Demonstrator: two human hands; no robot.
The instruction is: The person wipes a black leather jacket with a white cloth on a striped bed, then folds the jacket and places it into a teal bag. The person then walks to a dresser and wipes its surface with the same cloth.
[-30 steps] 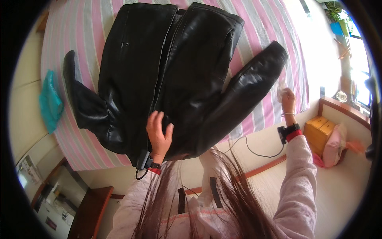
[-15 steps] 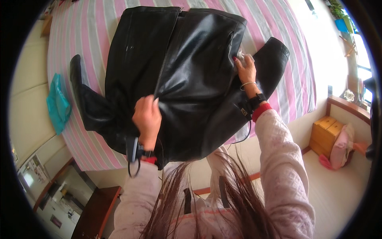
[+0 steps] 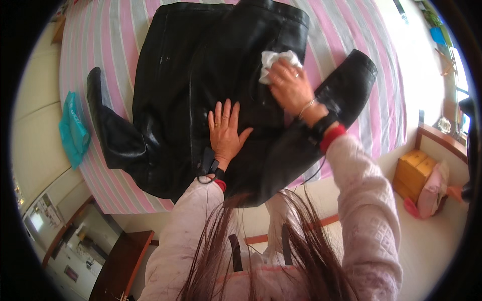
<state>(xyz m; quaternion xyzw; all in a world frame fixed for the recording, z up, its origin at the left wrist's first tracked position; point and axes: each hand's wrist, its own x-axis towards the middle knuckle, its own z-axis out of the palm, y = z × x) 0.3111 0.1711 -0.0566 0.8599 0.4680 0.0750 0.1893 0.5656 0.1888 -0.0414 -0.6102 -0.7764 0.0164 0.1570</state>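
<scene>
The jacket (image 3: 168, 100) lay spread on the striped bed (image 3: 351, 30), with its hem at the far end. The left hand (image 3: 226, 133) rested flat on the jacket's middle, fingers (image 3: 227, 111) extended and apart; the right hand (image 3: 290, 86) was clamped on the white cloth (image 3: 271, 59), positioned against the jacket near its right edge. A teal bag (image 3: 73, 133) lay at the bed's left edge.

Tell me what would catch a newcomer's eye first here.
The big black jacket, spread across a striped bed, dominates the middle. On it, the left hand lies flat while the right hand presses a white cloth. A bright turquoise bag-like item stands out at the bed's left edge.
</scene>
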